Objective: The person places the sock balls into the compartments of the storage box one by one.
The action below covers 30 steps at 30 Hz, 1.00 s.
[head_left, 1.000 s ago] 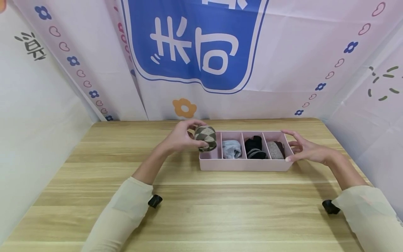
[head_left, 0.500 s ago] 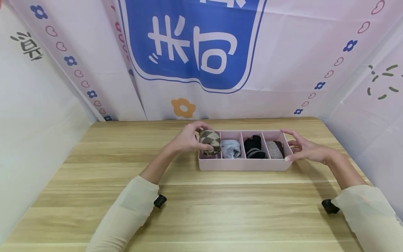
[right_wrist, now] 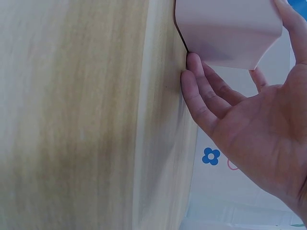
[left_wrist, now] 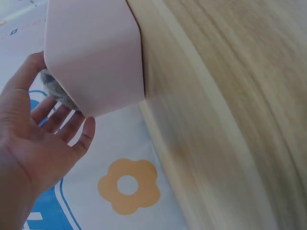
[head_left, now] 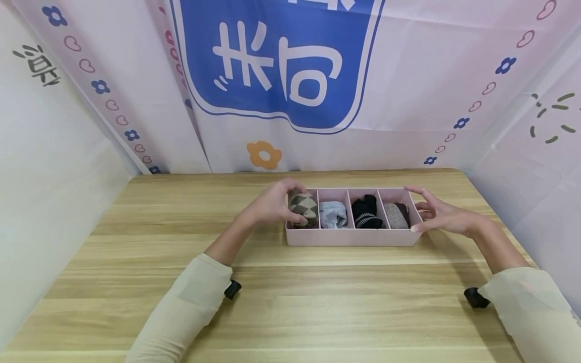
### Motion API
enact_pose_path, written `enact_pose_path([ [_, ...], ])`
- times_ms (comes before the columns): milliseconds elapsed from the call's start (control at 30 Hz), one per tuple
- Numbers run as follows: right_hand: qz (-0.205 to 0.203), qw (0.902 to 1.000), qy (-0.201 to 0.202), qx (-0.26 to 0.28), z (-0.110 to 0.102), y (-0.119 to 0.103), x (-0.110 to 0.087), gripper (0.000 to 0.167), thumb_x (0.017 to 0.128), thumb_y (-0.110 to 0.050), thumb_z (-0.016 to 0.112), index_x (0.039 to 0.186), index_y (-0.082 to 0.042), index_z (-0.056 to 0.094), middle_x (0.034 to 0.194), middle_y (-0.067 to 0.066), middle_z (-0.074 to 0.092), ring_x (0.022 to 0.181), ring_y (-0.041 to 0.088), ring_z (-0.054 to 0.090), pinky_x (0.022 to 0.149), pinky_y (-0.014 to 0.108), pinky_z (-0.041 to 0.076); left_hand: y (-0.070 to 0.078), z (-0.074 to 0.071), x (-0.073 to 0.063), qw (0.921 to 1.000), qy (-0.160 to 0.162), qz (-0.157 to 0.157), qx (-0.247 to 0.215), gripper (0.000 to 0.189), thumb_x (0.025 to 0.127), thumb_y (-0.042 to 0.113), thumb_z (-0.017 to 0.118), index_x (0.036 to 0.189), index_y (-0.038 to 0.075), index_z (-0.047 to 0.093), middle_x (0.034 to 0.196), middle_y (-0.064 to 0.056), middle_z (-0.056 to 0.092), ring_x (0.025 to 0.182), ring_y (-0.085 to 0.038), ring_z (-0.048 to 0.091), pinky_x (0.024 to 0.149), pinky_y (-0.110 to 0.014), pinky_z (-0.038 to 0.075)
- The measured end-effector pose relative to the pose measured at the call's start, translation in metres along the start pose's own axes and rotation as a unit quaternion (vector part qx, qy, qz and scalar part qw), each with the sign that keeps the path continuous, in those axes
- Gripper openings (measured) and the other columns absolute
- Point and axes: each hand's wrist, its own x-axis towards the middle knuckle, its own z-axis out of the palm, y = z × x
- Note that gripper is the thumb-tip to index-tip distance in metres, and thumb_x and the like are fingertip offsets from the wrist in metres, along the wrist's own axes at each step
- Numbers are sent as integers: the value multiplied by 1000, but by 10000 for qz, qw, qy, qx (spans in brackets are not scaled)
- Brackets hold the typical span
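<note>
A rolled brown-and-beige checkered sock (head_left: pixel 304 207) sits in the leftmost compartment of a pink divided storage box (head_left: pixel 354 238). My left hand (head_left: pixel 274 202) holds the sock at its left side, thumb in front and fingers behind. In the left wrist view, a bit of the sock (left_wrist: pixel 56 88) shows between the left hand (left_wrist: pixel 41 139) and the box's end wall (left_wrist: pixel 98 62). My right hand (head_left: pixel 442 214) grips the box's right end, its thumb on the front corner and a finger on the back corner. In the right wrist view, the right hand (right_wrist: pixel 254 115) spans the box end (right_wrist: pixel 228 33).
The other compartments hold a light blue rolled sock (head_left: pixel 333 215), a black sock with white stripes (head_left: pixel 366 213) and a grey-and-brown sock (head_left: pixel 397 216). The box stands near the back of a wooden table (head_left: pixel 317 302). A printed cloth (head_left: pixel 408 101) hangs behind the table.
My left hand has moved right and down, lowering the checkered sock from above the box's left end into the leftmost compartment. The right hand has stayed at the box's right end.
</note>
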Motion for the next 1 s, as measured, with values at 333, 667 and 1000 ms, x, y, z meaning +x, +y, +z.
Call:
enact_pose_path([
  [333, -47, 10000, 10, -15, 0, -1, 1, 102, 91, -14, 74, 163, -19, 2, 155, 43, 24, 141, 63, 28, 108, 67, 36, -4, 7, 3, 9968, -443, 87, 655, 55, 74, 16, 95, 122, 4, 69, 116, -8, 67, 105, -22, 61, 94, -37, 52],
  [667, 31, 10000, 15, -32, -3, 1, 0, 103, 91, -14, 74, 164, -20, 1, 157, 42, 19, 143, 63, 24, 110, 72, 32, -9, 0, -5, 9980, -432, 467, 48, 52, 84, 19, 88, 128, 2, 67, 130, -10, 67, 116, -25, 59, 106, -45, 48],
  [1000, -12, 10000, -32, -5, -3, 3, 4, 104, 91, -14, 74, 164, -19, 0, 158, 44, 14, 144, 66, 19, 111, 76, 27, -16, -20, -49, 9983, -64, 562, -163, 47, 91, 17, 80, 132, -2, 64, 146, -20, 58, 139, -37, 50, 113, -56, 42],
])
